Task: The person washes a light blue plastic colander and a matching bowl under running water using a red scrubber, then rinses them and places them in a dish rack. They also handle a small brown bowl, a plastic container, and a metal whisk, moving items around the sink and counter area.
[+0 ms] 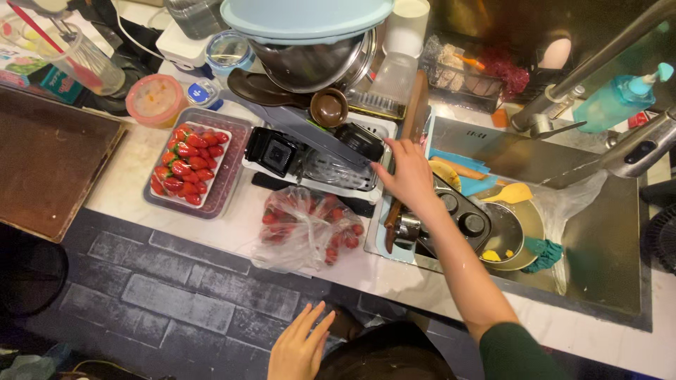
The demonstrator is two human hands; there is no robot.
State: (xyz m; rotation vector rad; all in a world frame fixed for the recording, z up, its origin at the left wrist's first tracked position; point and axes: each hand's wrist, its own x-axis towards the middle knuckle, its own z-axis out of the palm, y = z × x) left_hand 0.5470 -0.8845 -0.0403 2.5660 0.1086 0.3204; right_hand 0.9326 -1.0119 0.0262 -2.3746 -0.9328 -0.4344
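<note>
A: Where are the hands just now?

B: The right hand [407,176] reaches out over the left edge of the sink [605,246]; its fingers are spread and loose, fingertips at the corner of the white dish rack [320,181], gripping nothing that I can see. The left hand [299,346] hangs low, in front of the counter edge, fingers straight and open, empty.

A: And what lies under the right hand?

B: A wooden-handled tool [391,224] rests across the sink's left rim, just below the wrist; beside it a dark muffin tin [470,219] leans in the basin against a yellowish plate [529,224], so the dirty things seem piled there for washing. A yellow spatula [508,194] and a teal cloth [543,255] lie among them.

A: Why is the rack so crowded?

B: It sits just beside the sink, presumably so that washed things drain near the water; a steel bowl [317,62] and a pale blue lid [304,17] are stacked at its back, a small brown bowl [329,107] below them.

A: The fruit?

B: Strawberries in a clear tray [191,163] stand left of the rack, well apart from the basin; a plastic bag of strawberries [306,226] slumps on the counter in front, near the sink's edge; both kept dry, I would judge.
</note>
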